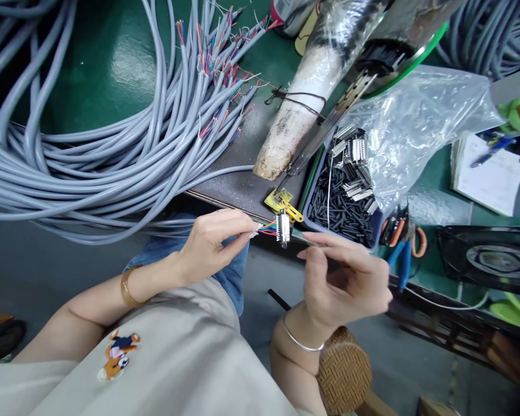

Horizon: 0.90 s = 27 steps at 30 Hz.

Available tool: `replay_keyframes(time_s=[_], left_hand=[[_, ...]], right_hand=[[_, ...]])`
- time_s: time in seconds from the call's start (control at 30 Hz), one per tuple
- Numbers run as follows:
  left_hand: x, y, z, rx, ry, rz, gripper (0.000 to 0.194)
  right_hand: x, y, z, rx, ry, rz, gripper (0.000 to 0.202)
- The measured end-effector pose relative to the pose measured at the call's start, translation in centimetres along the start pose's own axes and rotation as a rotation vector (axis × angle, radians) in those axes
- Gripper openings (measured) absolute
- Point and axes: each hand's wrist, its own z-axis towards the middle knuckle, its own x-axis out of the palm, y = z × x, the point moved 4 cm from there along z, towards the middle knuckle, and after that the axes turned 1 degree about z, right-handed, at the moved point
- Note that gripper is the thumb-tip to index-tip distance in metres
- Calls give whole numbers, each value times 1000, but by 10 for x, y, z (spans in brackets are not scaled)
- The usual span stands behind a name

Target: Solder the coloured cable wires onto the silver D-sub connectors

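My left hand (219,240) is closed in a pinch at the table's front edge. Between its thumb and fingers are thin coloured wires (267,229), with a whitish bit at the fingertips. These wires run to the back of a silver and black multi-pin connector (283,229), which sits just past the fingertips. On the connector's other side, my right hand (344,274) has thumb and finger pinched together. A thin, pale sliver shows at its fingertips; its kind is not clear. Just behind the connector are a yellow sponge (278,199) and a yellow clip-like piece (293,212).
Bundled grey cables (125,167) with stripped ends fill the left. A white wrapped tube (288,124) and a metal arm (320,138) slant over the table. A bin (375,234) holds black sleeves and connectors beside a plastic bag (424,127). Pliers (401,254) lie right.
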Motion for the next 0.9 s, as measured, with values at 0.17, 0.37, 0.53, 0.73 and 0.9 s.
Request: replay_keyframes(time_s=[0.17, 0.37, 0.53, 0.73, 0.9], left_hand=[[-1, -1, 1, -14, 10, -14, 14], [-1, 3, 3, -462, 131, -383, 15], [-2, 3, 5, -759, 271, -641, 24], [-2, 5, 4, -806, 261, -701, 31], [-1, 8, 2, -845, 280, -747, 33]], right_hand=[[4, -5, 0, -36, 75, 55, 18], [13, -13, -2, -64, 240, 97, 13], [25, -11, 4, 47, 280, -13, 9], [35, -16, 7, 432, 337, 299, 21], [37, -18, 3, 356, 242, 211, 12]])
